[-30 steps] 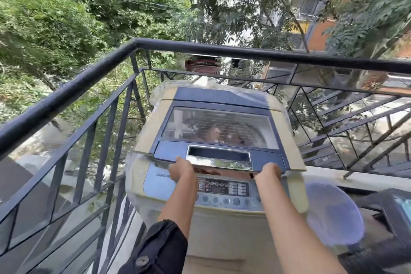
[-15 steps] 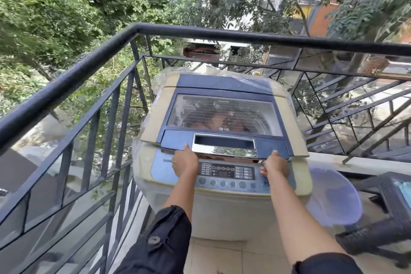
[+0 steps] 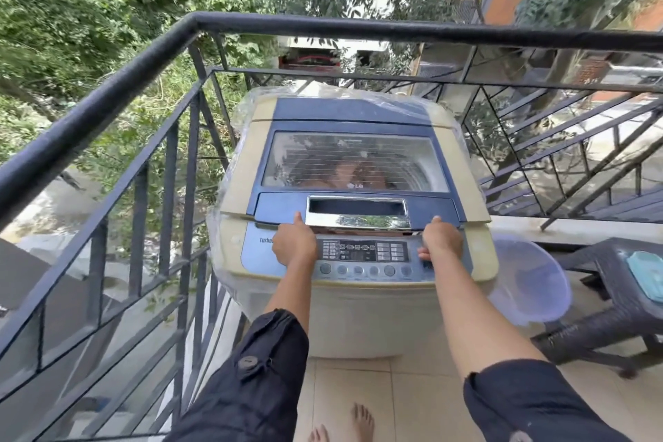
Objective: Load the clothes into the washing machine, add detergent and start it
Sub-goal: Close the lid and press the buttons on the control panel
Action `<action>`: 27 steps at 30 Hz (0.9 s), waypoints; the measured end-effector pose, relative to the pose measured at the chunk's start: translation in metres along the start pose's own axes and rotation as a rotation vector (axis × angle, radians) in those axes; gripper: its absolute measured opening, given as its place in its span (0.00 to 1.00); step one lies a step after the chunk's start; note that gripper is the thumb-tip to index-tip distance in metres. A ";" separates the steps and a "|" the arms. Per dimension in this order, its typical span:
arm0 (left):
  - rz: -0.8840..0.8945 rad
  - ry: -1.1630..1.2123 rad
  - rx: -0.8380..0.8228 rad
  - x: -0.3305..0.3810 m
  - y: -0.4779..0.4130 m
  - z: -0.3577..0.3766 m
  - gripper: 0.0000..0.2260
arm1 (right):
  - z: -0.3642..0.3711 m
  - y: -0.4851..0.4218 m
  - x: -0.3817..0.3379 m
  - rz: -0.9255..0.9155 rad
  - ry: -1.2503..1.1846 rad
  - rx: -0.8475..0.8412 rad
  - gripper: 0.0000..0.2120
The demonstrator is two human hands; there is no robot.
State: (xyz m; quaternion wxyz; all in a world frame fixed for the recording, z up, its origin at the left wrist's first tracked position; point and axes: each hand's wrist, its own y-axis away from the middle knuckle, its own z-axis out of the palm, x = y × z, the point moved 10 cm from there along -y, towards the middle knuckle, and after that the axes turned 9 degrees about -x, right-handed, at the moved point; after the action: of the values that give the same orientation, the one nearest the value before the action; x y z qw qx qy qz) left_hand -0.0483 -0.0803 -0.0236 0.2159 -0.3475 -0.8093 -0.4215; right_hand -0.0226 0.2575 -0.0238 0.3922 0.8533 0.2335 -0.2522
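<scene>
The top-loading washing machine (image 3: 353,226) is standing in the corner of a balcony, its back against the black metal railing (image 3: 107,97), wrapped partly in clear plastic film. Its blue lid (image 3: 355,169) is lying shut, and through the lid's window reddish clothes (image 3: 353,174) are showing inside the drum. Along the lid's near edge the chrome handle (image 3: 358,212) is sitting between the two hands.

The left hand (image 3: 295,244) is resting on the machine's front panel just left of the handle, fingers curled under and the thumb pointing up onto the lid's front edge; it is holding nothing loose. The right hand (image 3: 442,240) is pressing at the lid's edge just right of the handle, thumb up against it and fingers (image 3: 425,255) bent down over the right end of the control panel (image 3: 364,257). Whether either hand is truly gripping the lid edge cannot be told.

Beside the machine's right flank a pale translucent plastic basin (image 3: 531,283) is leaning, and beyond it a dark wicker stool (image 3: 610,301) is carrying a teal object (image 3: 647,271). In front of the machine, bare feet (image 3: 362,422) are standing on the tiled floor (image 3: 412,402).
</scene>
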 end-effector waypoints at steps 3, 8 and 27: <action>0.017 0.009 -0.008 -0.001 0.000 0.000 0.22 | 0.000 0.000 0.000 0.006 0.019 -0.022 0.24; 0.064 -0.009 -0.005 0.004 0.003 0.000 0.19 | -0.001 0.006 0.001 -0.037 0.007 -0.001 0.14; 0.594 -0.058 0.340 0.016 0.030 0.007 0.09 | -0.035 0.032 0.033 -0.486 -0.351 0.416 0.17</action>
State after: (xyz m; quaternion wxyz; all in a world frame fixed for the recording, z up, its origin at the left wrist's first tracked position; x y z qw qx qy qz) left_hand -0.0374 -0.0560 -0.0013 0.3609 -0.5387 -0.7374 -0.1892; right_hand 0.0307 0.2730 -0.0065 0.1731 0.7781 0.3026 -0.5226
